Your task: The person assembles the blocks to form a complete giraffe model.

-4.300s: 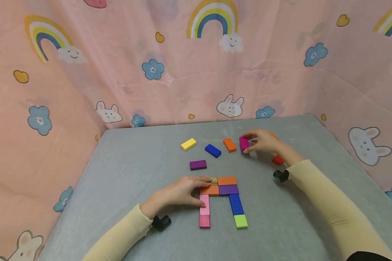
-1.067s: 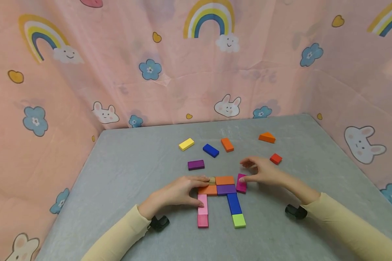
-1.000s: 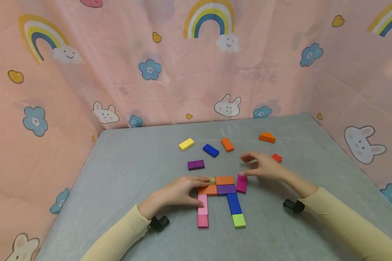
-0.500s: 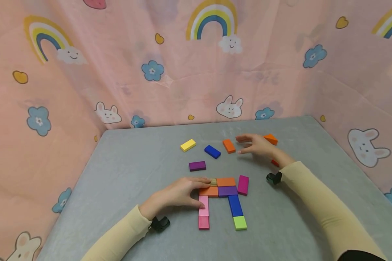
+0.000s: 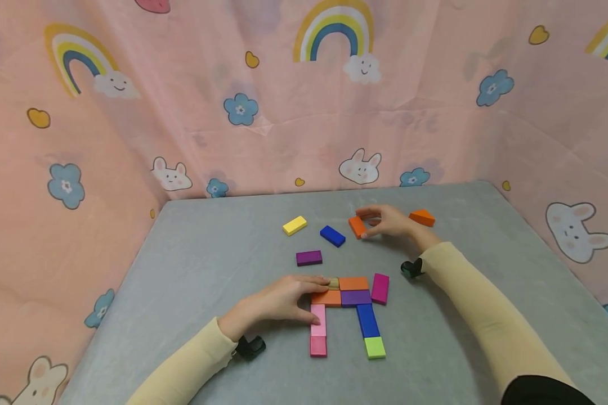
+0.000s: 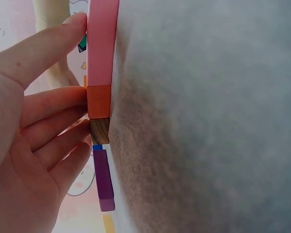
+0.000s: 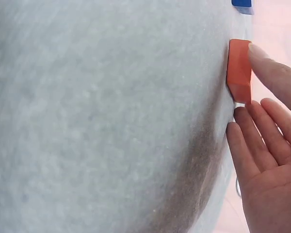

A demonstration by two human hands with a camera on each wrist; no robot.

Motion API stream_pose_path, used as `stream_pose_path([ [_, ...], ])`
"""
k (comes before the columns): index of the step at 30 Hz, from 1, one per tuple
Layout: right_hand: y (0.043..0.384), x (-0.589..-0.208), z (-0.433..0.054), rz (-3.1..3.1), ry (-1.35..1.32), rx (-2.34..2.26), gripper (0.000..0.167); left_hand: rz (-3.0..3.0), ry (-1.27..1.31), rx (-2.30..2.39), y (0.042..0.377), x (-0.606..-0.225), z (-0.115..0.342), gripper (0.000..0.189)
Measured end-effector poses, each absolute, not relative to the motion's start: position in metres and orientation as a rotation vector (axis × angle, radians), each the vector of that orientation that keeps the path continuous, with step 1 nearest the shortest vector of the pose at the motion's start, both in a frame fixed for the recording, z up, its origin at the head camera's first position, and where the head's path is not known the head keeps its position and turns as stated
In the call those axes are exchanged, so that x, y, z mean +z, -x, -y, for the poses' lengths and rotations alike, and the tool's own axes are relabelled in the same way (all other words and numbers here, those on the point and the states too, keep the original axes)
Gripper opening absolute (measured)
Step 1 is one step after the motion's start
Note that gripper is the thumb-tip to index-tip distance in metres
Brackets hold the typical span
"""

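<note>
My right hand [image 5: 387, 220] is at the back of the table, with thumb and fingertips at opposite ends of an orange block [image 5: 357, 227], pinching it. In the right wrist view the thumb touches one end of this orange block [image 7: 239, 70]. My left hand [image 5: 278, 301] rests with extended fingers on a flat arrangement of blocks, its thumb on the light pink block [image 5: 317, 314] and its fingertips over a wood-grain block [image 5: 334, 284] and an orange block [image 5: 326, 298]. A purple block [image 5: 356, 298], a blue block [image 5: 368, 320] and a lime green block [image 5: 375, 347] continue it. A magenta block [image 5: 380, 289] lies at its right.
Loose on the grey table [image 5: 208, 242] lie a yellow block [image 5: 294, 225], a blue block [image 5: 332, 236] and a dark purple block [image 5: 309, 258]. An orange triangular block [image 5: 423, 217] lies behind the right wrist. Pink patterned cloth [image 5: 263, 152] surrounds the table.
My right hand brought the magenta block forward, set it beside the purple block and let go. It then moved back and left onto the orange block. My left hand stayed put.
</note>
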State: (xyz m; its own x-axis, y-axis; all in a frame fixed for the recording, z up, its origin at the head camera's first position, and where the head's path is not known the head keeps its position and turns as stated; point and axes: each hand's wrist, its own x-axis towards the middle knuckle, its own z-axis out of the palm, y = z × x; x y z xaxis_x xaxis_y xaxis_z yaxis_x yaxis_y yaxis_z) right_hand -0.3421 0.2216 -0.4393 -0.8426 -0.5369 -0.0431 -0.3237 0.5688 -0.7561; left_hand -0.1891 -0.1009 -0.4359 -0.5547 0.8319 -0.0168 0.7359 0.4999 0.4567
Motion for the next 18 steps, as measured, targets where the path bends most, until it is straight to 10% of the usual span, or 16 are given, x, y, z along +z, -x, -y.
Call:
stream_pose_path([
  [18, 0.339, -0.4391, -0.2175, -2.524, 0.688, -1.165, 0.066, -2.527, -1.35, 0.585, 0.1897, -0.4351, 0.0995, 0.066],
])
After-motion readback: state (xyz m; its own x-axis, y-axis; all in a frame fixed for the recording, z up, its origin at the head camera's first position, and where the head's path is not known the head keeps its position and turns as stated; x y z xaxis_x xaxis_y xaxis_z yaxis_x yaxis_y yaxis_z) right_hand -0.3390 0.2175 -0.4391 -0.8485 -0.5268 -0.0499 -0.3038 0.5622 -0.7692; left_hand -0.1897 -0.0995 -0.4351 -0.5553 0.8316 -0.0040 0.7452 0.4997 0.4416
